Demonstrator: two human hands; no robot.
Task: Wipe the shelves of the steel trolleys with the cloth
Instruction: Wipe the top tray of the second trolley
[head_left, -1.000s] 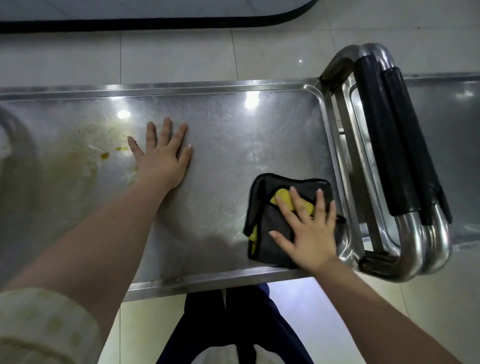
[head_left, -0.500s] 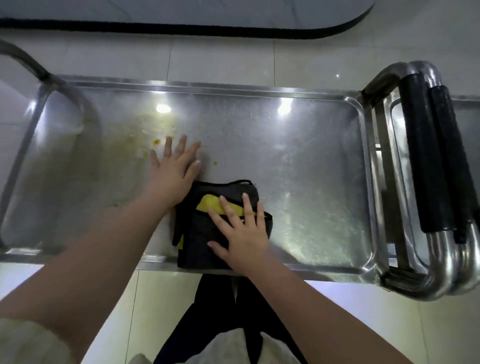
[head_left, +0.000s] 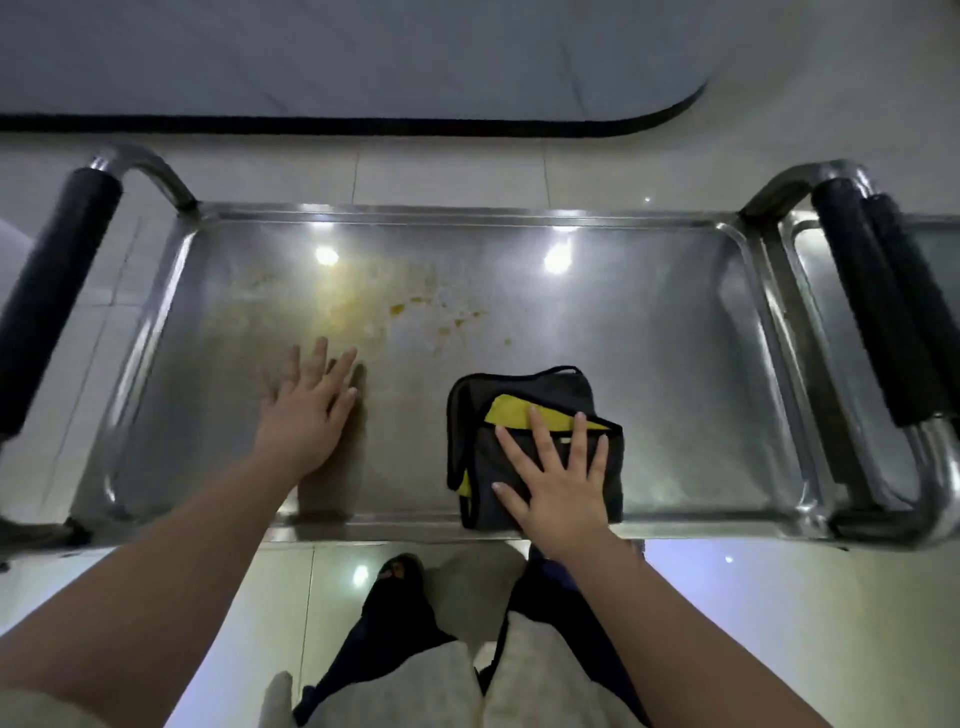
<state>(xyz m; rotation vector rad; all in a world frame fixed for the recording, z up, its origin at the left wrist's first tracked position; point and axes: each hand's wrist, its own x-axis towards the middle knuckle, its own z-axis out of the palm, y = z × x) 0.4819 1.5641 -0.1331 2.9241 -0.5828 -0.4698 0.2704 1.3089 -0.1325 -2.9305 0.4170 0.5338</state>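
One folded cloth (head_left: 480, 467), dark grey with a yellow inner side, lies on the near right part of the steel trolley's top shelf (head_left: 675, 364). One right hand (head_left: 558, 488) presses flat on it, fingers straight and spread. One left hand (head_left: 306, 415) lies flat on the shelf's near left, holding nothing. Yellow-brown stains (head_left: 363, 306) mark the shelf's far middle. One black-padded handle (head_left: 52, 296) stands at the shelf's left end, and two more handles (head_left: 862, 312) at its right end, beside a second trolley (head_left: 940, 249).

Folded grey-yellow cloth (head_left: 519, 395) lies flat on the stained steel shelf (head_left: 675, 364).
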